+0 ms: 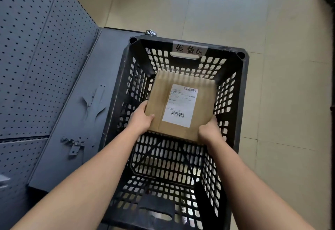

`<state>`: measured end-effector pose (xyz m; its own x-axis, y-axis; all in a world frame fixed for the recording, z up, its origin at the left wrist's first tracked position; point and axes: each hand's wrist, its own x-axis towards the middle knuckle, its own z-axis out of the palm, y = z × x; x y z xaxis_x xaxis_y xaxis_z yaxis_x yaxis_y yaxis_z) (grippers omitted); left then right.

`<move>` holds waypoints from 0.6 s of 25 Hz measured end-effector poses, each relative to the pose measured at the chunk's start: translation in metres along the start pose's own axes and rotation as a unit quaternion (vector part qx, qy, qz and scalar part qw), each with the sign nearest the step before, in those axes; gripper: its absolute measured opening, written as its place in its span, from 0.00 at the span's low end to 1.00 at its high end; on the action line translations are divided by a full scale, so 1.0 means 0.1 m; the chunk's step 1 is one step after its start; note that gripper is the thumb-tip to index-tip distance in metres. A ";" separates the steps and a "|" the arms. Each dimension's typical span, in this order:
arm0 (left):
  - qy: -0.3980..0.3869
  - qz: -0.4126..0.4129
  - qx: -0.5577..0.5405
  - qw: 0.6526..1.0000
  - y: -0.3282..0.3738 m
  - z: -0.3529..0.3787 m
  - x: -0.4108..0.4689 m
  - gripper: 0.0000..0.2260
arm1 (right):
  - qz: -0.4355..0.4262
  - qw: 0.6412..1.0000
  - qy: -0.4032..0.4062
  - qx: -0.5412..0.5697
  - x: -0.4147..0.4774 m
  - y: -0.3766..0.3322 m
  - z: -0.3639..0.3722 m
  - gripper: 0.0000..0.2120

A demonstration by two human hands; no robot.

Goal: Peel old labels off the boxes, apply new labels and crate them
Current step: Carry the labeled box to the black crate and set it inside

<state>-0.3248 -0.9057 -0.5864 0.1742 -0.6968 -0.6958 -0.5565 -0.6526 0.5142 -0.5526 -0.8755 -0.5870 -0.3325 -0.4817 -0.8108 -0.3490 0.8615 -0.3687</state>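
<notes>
Two grips hold the box (204,102) at centre frame, left hand (140,119) and right hand (209,130) on its near corners; best lowered level into the crate (242,84), label (179,105) up.

Beige tiled floor (272,102) beneath a black perforated plastic crate (141,53), grey metal pegboard shelf base (81,121) just beside

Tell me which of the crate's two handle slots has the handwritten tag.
The far handle slot, in the wall opposite the person: the white handwritten tag sits on the rim just above it. The near handle slot shows no tag.
</notes>
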 end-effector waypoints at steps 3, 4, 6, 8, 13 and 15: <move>-0.001 -0.009 0.024 1.000 -0.09 0.07 0.09 0.29 | 0.000 1.000 0.010 0.007 0.14 0.04 0.09 0.35; 0.000 -0.010 0.032 0.999 -0.14 0.10 0.12 0.30 | 0.000 1.000 0.013 0.008 0.17 0.05 0.11 0.35; 0.003 -0.016 0.061 0.998 -0.20 0.14 0.17 0.31 | 0.002 1.000 0.009 0.006 0.26 0.07 0.17 0.35; 0.006 -0.023 0.094 0.995 -0.25 0.19 0.23 0.31 | 0.007 1.000 0.006 0.016 0.33 0.09 0.24 0.36; 0.004 -0.033 0.126 0.991 -0.26 0.22 0.28 0.32 | 0.009 1.000 0.006 0.007 0.34 0.08 0.28 0.37; 0.007 -0.018 0.113 0.993 -0.21 0.18 0.23 0.31 | -0.039 0.999 0.014 -0.019 0.25 0.01 0.26 0.34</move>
<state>-0.3237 -0.9026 -0.6223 0.2074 -0.6799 -0.7033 -0.7183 -0.5939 0.3623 -0.5387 -0.8822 -0.6195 -0.3276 -0.5525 -0.7664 -0.4072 0.8145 -0.4132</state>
